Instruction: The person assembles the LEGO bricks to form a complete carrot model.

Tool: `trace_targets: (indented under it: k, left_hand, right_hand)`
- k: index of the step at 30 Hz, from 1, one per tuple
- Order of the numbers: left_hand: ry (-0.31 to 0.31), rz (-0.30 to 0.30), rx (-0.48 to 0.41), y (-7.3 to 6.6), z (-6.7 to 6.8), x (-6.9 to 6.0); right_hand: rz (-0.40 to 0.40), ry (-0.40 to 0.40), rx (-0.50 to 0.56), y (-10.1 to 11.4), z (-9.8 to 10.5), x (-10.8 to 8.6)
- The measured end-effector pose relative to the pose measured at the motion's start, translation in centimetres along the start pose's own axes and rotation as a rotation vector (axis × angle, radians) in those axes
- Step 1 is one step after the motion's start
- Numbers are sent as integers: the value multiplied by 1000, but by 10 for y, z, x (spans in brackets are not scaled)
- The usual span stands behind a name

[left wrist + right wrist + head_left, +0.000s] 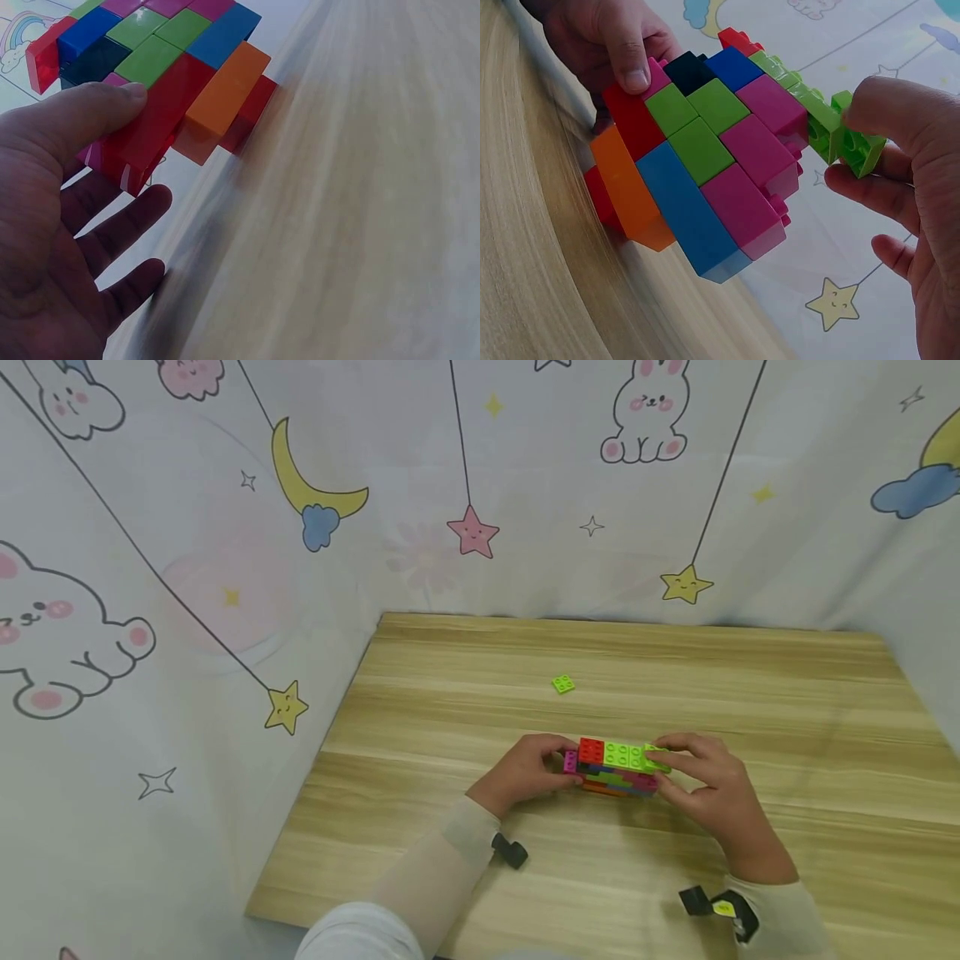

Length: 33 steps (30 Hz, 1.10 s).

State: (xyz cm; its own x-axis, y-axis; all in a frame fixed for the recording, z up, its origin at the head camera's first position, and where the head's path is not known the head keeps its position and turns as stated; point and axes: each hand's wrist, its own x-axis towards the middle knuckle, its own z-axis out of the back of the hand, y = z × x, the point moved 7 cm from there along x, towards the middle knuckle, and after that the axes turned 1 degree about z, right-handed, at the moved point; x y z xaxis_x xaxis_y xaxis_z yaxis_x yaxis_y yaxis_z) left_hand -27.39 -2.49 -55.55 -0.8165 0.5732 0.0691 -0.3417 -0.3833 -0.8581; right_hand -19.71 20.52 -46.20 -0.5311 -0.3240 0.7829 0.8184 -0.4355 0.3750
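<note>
A stepped block of toy building bricks (697, 142) in red, orange, blue, green, magenta and black is between my two hands. My left hand (525, 770) grips its left end, thumb pressed on a red brick (161, 112) in the left wrist view. On the top row sit a red brick (591, 750) and lime green bricks (618, 753). My right hand (708, 785) pinches a lime green brick (862, 146) between thumb and fingers at the right end of that row. In the right wrist view this brick stands slightly askew; I cannot tell whether it is joined.
One flat lime green brick (563, 684) lies on the wood-grain table (450, 693) beyond the block. A white cloth printed with stars, moons and rabbits (420, 460) hangs along the table's back and left sides.
</note>
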Motion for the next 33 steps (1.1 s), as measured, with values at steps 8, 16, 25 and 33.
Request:
trace_targets:
  k: [8, 16, 25, 33]
  left_hand:
    - [4, -1, -15, 0, 0, 1]
    - [2, -11, 0, -1, 0, 1]
    - [-3, -29, 7, -3, -1, 0]
    - [-3, -23, 9, -4, -1, -1]
  right_hand:
    - [18, 10, -42, -2, -3, -1]
    - [27, 4, -38, -4, -4, -3]
    - [-40, -7, 11, -6, -6, -6]
    - [-608, 213, 169, -52, -36, -46]
